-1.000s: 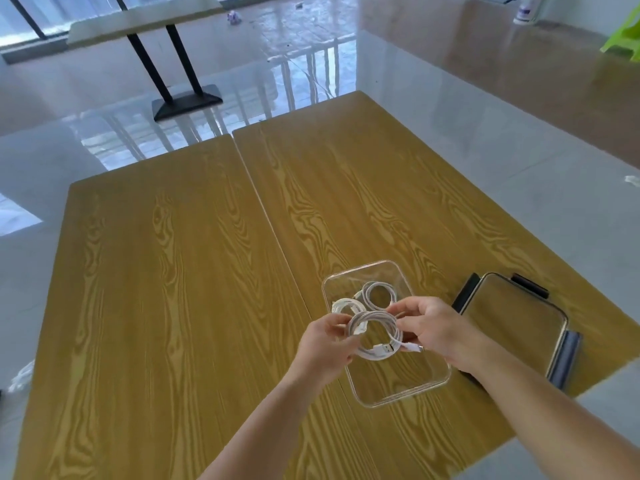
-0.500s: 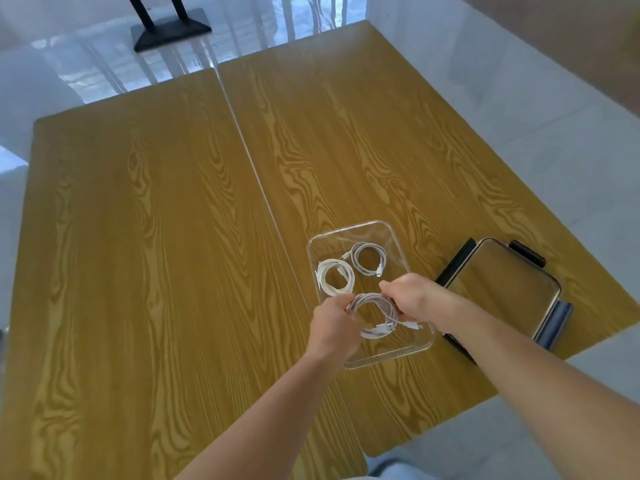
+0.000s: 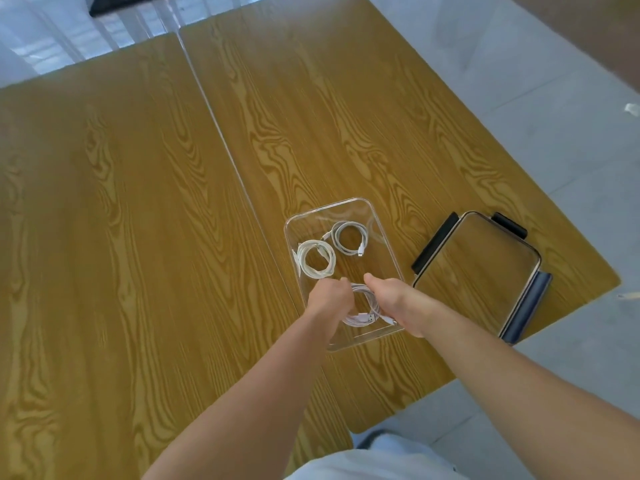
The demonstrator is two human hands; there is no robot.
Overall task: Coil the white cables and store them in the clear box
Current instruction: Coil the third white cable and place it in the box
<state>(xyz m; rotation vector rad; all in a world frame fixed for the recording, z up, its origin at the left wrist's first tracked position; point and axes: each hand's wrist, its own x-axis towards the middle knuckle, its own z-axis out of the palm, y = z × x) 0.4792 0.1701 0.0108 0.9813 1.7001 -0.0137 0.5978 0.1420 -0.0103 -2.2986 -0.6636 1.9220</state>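
Note:
A clear box (image 3: 381,223) stands on the wooden table near its front right. Two coiled white cables lie in its far half: one on the left (image 3: 317,259) and one on the right (image 3: 349,238). In the near half of the box a third coiled white cable (image 3: 363,311) is held between both hands. My left hand (image 3: 329,299) grips its left side and my right hand (image 3: 391,297) grips its right side. Two plug ends stick out of the coil toward me.
The box's lid (image 3: 481,268), clear with dark clips, lies flat on the table just right of the box. The wooden table (image 3: 138,202) is two tops joined by a seam. Grey floor lies to the right.
Both hands have lowered the third coil from above the box down into its near half. The camera has tilted downward, closer to the table.

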